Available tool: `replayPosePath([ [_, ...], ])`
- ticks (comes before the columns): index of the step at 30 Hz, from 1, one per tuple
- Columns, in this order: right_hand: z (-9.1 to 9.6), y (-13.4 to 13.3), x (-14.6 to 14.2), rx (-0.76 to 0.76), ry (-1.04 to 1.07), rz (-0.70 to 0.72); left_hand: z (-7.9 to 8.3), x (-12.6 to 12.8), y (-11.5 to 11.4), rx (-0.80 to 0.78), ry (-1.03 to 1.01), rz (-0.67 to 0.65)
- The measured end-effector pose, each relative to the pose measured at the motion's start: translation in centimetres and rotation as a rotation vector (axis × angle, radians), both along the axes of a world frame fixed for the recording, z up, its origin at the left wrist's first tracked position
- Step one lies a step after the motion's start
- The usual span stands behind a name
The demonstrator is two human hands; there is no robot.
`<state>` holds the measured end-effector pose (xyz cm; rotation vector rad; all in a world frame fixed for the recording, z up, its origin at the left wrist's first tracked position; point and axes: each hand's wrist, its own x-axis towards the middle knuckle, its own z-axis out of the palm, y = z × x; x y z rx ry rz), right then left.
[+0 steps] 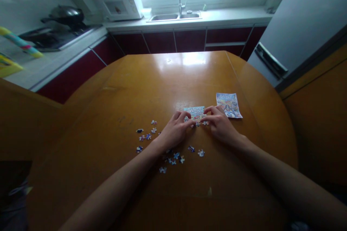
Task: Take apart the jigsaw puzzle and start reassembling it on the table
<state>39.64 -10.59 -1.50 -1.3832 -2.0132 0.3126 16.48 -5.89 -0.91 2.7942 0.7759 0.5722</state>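
A partly joined jigsaw puzzle (pixel 195 112) lies flat on the wooden table between my two hands. At its left side, my left hand (pixel 176 127) has bent fingers and thumb closed against the edge. My right hand (pixel 218 122) grips the opposite edge, thumb and forefinger near the lower right corner. Fingers hide parts of both sides. Along the puzzle's lower edge the outline is uneven, with knobs of pieces sticking out. Loose jigsaw pieces (pixel 176 155) are scattered nearer to me, some partly under my left forearm. Another loose piece (pixel 201 153) lies below the puzzle.
A creased printed picture sheet (pixel 230 105) rests just beyond my right hand. More pieces (pixel 148 136) lie left of my left wrist. The rounded wooden table (pixel 108 90) faces a counter with a sink (pixel 165 17), a microwave (pixel 119 6) and a fridge (pixel 303 21).
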Motion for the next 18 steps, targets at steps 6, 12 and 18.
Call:
replayPosePath([
  [6, -0.5, -0.3, -1.0, -0.056, -0.083, 0.064, -0.5, 0.0, 0.1, -0.054, -0.033, 0.017],
  [12, 0.2, 0.5, 0.0, 0.027, 0.172, -0.134, 0.0, -0.1, 0.6, -0.171, -0.081, 0.061],
  [18, 0.5, 0.7, 1.2, 0.081, 0.211, -0.222, 0.3, -0.1, 0.6, -0.116, -0.067, 0.043],
])
